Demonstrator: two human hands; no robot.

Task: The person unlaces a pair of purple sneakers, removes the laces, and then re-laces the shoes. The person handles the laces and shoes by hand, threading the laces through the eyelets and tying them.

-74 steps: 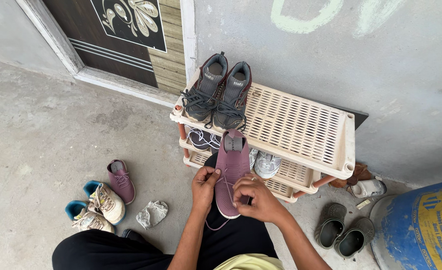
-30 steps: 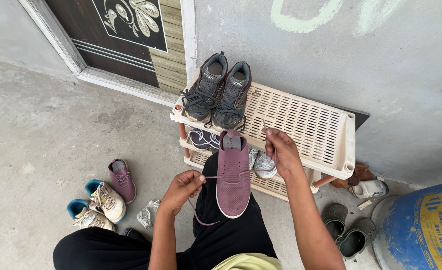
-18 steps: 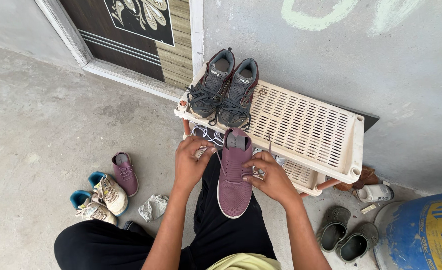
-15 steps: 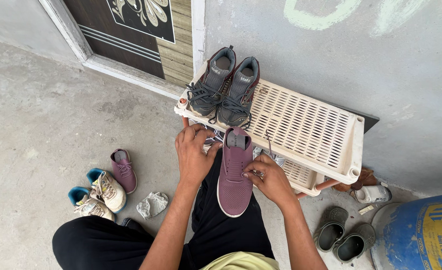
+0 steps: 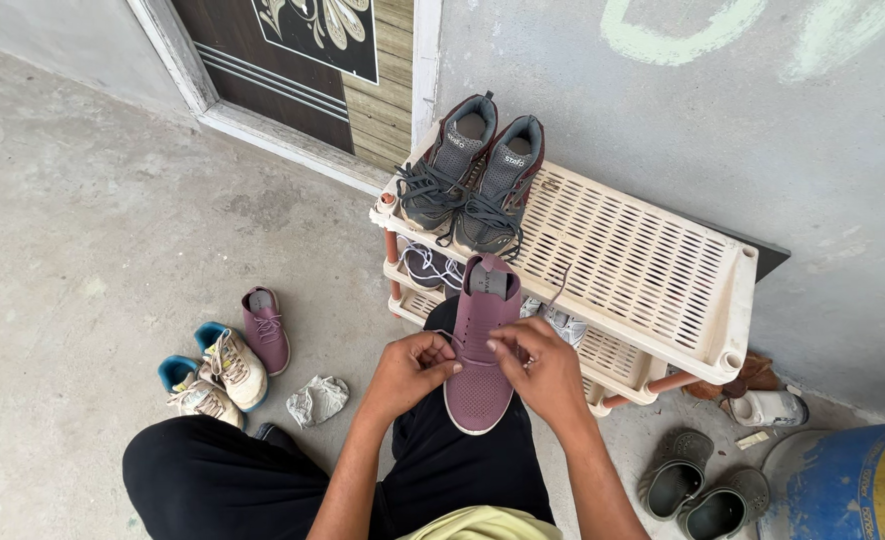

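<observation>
Maroon shoe (image 5: pixel 479 340) on knee, both hands pinching its lace (image 5: pixel 452 343)

Our two forearms rise from the bottom centre of the frame and converge just below the middle. Our left hand (image 5: pixel 410 368) and right hand (image 5: pixel 542 367) sit close together, knuckles up, fingers curled inward, fingertips pinched and nearly meeting. Our black-clad knees spread lower left.

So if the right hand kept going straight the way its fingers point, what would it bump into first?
The right hand points leftward across the maroon shoe on the knee, so it would likely meet the left hand first; their fingertips are nearly touching, though depth is unclear.
</observation>
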